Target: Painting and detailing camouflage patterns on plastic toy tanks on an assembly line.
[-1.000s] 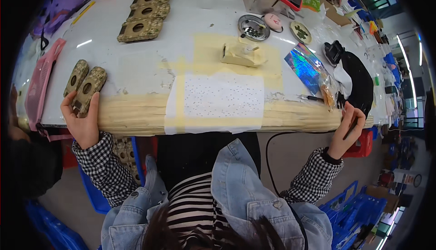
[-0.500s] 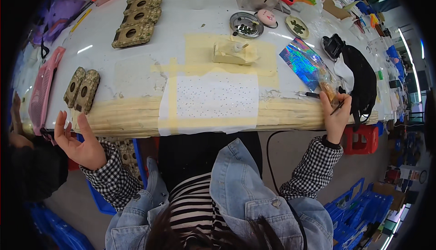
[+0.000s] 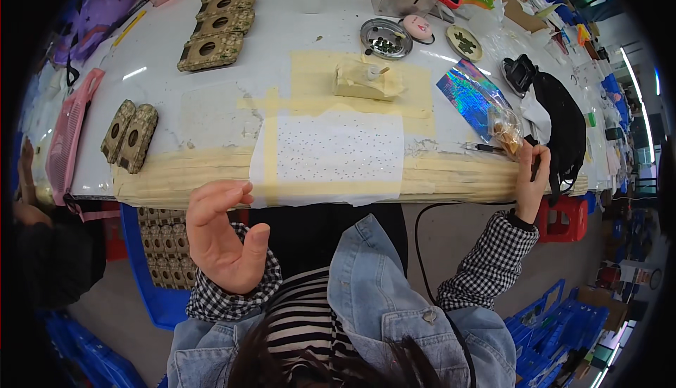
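My left hand (image 3: 229,236) hovers in front of the table edge, left of the white sheet (image 3: 338,147) with its scattered tiny shiny dots. Its fingers curve loosely, thumb apart, and nothing is in it. At the right end of the edge, my right hand (image 3: 533,180) has thumb and fingers closed together; what they hold is hidden. Close by lie a black-handled tool with a metal tip (image 3: 486,148) and a clear bag with orange-brown contents (image 3: 507,134). Behind the sheet stands a taped block (image 3: 365,82) with a small white piece on top.
Camouflage-patterned cases stand in a row (image 3: 211,51) at back left, with two more (image 3: 130,138) nearer. A pink mesh pouch (image 3: 69,134) lies far left. Further right are a metal dish (image 3: 386,39), a holographic sheet (image 3: 473,96) and a black bag (image 3: 560,120). A blue crate (image 3: 151,275) sits below.
My left hand has come right and closer to my body from beside the two cases. My right hand has shifted slightly right; the thin dark stick seen in it earlier no longer shows.
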### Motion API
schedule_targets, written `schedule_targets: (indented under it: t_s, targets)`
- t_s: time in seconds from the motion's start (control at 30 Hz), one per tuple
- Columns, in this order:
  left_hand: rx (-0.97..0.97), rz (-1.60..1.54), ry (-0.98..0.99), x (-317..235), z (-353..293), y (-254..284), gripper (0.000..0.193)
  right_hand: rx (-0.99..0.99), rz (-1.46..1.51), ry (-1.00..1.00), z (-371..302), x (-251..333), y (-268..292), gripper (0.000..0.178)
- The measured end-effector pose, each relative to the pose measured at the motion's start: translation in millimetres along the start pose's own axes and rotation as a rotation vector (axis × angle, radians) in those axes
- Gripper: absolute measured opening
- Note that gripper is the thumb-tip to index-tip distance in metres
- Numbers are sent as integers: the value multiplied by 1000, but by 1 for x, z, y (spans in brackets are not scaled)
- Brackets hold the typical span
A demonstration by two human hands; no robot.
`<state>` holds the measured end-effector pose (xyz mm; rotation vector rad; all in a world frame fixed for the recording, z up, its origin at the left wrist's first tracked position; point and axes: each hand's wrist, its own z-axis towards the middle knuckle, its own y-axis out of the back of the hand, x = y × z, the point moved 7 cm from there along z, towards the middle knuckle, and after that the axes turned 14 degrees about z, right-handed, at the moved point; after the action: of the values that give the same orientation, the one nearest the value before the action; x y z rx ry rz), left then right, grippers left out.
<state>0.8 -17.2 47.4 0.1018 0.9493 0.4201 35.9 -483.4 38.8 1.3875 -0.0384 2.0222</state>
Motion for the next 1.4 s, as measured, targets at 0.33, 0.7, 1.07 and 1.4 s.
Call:
schedule_targets:
  t_s: [0.33, 0.7, 1.07, 1.4]
  targets:
    - [57, -99, 64, 0, -5, -7, 35, 61, -154, -61, 13, 3, -11, 35]
    - [391, -180, 29, -8, -6, -32, 39, -186, 336, 242, -30, 46, 1, 35]
    - [706, -812, 371, -25, -15, -92, 53, 319, 575, 678, -100, 130, -119, 54]
    - [553, -482, 92, -35, 6, -52, 17, 556, 720, 608, -105, 170, -131, 30]
